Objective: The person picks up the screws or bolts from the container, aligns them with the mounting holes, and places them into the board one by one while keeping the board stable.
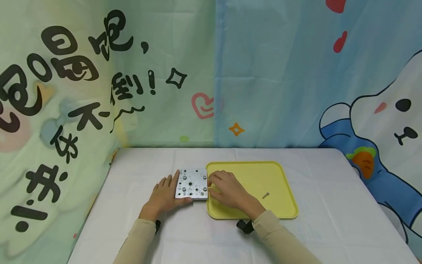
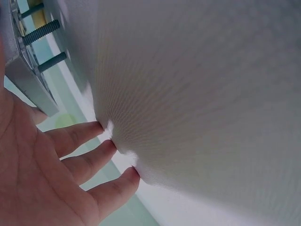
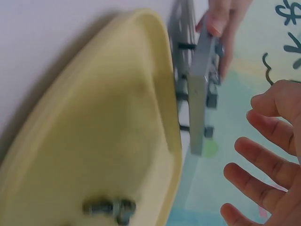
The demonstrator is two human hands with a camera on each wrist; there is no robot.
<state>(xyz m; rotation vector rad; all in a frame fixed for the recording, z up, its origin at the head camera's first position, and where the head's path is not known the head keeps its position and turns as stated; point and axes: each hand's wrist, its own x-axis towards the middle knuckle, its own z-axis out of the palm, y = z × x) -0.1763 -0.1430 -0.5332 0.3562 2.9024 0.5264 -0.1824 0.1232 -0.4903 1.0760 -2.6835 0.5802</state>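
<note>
A square grey metal plate (image 1: 192,183) studded with screws lies on the white tablecloth, against the left rim of a yellow tray (image 1: 283,190). My left hand (image 1: 165,196) lies flat at the plate's near left corner, fingers straight along its left edge and thumb against its front edge. In the left wrist view the fingertips (image 2: 101,150) press the cloth and the plate (image 2: 23,70) stands by the thumb. My right hand (image 1: 227,189) hovers over the tray's left part, fingers loosely bent by the plate's right edge, holding nothing. The right wrist view shows the fingers (image 3: 268,155) spread near the plate (image 3: 200,94).
One loose screw (image 1: 266,195) lies in the tray, also seen close up as the screw (image 3: 110,207) on the yellow tray (image 3: 94,141). Printed cloth backdrops wall the table at the back and both sides. White cloth stretches around the tray.
</note>
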